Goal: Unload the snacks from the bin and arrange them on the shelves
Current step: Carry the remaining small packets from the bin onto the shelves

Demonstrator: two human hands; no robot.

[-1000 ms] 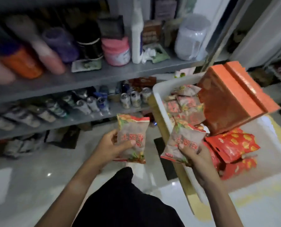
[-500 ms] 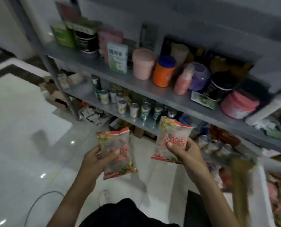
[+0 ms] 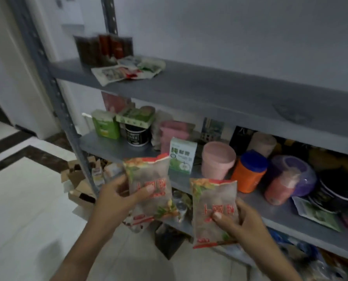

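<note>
Nearest, the left hand (image 3: 116, 196) grips one red-topped snack packet (image 3: 149, 184) and the right hand (image 3: 240, 219) grips a second packet (image 3: 214, 211), both upright in front of the middle shelf (image 3: 274, 209) and not yet set down, so this pair seems mid-delivery. Farther up, the top shelf (image 3: 219, 88) is mostly bare beyond flat packets (image 3: 128, 71) at its left. The bin is out of view, so what remains is unknowable; the packets' print is blurred

lower shelf items (image 3: 302, 258) blurred, cut off rightward.
</note>
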